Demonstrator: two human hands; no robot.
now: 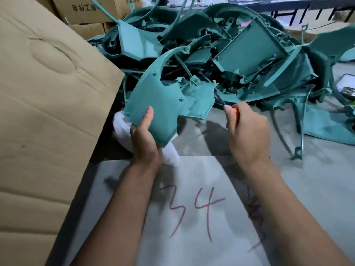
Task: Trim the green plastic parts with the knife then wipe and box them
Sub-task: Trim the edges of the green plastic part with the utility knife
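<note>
Green part (159,104) gripped at lower edge by left hand (146,143), cloth (123,125) bunched beneath. Knife (221,100) clenched in right hand (247,131), blade set at part's 3 o'clock edge. Pile (240,54) heaped at 12 o'clock; box (48,93) at 9 o'clock. Risk: blade slipped off thin edge, part gouged or left thumb (148,116) nicked.

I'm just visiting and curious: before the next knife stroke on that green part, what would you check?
1. Curved green plastic part held firmly by left hand: ok.
2. Orange-handled knife gripped in right hand: ok.
3. Blade tip at the part's right edge: ok.
4. Left fingers clear of the blade: ok.
5. White wiping cloth within reach, under the part: ok.
6. Blade sharpness: cannot tell.
</note>
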